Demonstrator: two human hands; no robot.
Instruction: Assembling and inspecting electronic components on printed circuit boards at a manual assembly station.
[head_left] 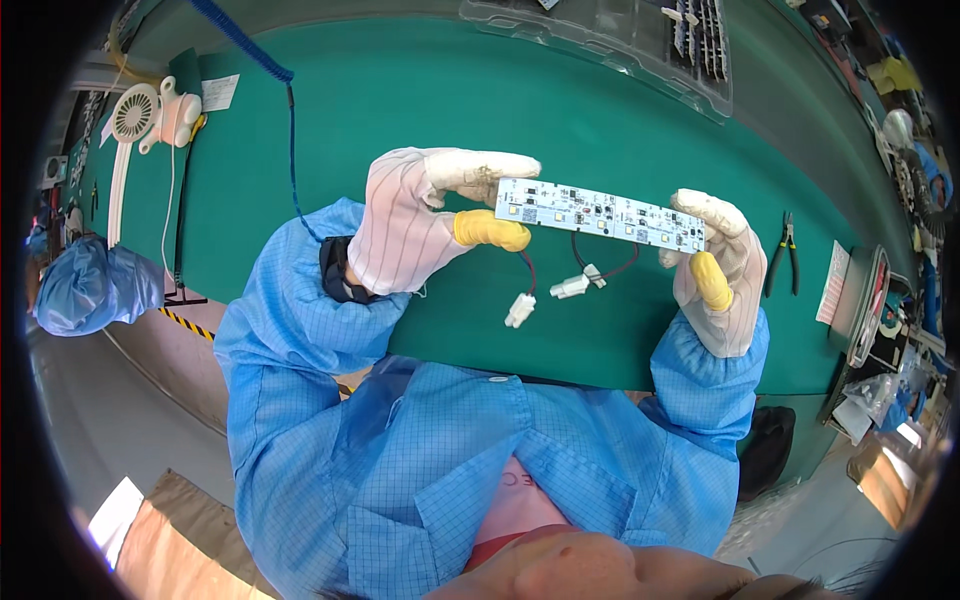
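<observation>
A long white circuit board (600, 214) with small dark and pale parts on its face is held up over the green mat. My left hand (430, 205), in a striped white glove with a yellow thumb cover, pinches its left end. At the other end, my right hand (715, 260), gloved the same way, grips the board between thumb and fingers. Thin dark and red wires hang below it. They end in a white plug connector (520, 310) near the left hand and white connectors (575, 285) under the middle. A black strap (342, 272) circles my left wrist.
Green mat (330, 100) covers the bench. A clear plastic tray (640, 40) with board strips sits at the back right. Pliers (785, 255) lie right of my hand. A white fan (150, 115) stands far left; a blue coiled cord (245, 40) runs to my left wrist.
</observation>
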